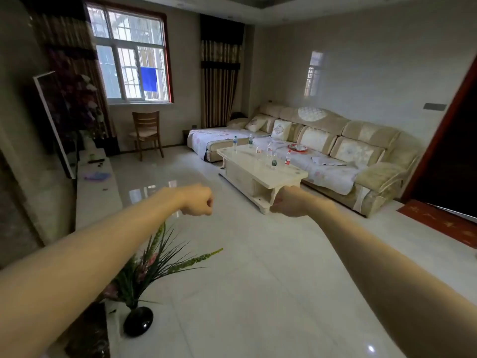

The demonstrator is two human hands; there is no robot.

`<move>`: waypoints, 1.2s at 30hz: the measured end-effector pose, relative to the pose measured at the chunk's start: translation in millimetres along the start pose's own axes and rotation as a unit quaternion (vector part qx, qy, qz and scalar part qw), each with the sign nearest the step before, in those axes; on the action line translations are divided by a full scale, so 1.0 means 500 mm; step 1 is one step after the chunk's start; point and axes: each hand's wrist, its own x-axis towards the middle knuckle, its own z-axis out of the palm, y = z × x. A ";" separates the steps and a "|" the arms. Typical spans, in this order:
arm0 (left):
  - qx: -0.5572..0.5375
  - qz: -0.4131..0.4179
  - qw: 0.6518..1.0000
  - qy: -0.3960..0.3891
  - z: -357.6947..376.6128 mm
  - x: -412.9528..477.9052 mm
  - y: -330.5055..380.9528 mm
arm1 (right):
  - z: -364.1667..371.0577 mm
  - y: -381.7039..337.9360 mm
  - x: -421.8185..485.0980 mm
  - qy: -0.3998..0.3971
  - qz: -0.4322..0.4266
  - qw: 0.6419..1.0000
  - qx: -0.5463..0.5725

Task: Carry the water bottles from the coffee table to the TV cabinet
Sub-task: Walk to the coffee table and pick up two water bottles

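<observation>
Several clear water bottles stand on the cream coffee table (294,174) across the room; one has a red label (288,158), one a green label (274,161), another stands at the far end (235,143). The long white TV cabinet (96,192) runs along the left wall under the television. Both my arms stretch forward at chest height, well short of the table. My left hand (197,201) is curled into a fist holding nothing. My right hand (289,204) is also closed and empty, overlapping the table's near leg in the view.
A beige sofa (361,151) sits behind the coffee table, with a red tray (298,148) on it. A black vase with artificial flowers (138,316) stands at the lower left. A wooden chair (146,130) is under the window. Glossy tiled floor lies between me and the table.
</observation>
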 end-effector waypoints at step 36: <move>-0.004 0.098 0.995 -0.037 -0.049 0.764 -0.201 | 0.058 0.159 0.637 -0.031 0.084 0.996 0.000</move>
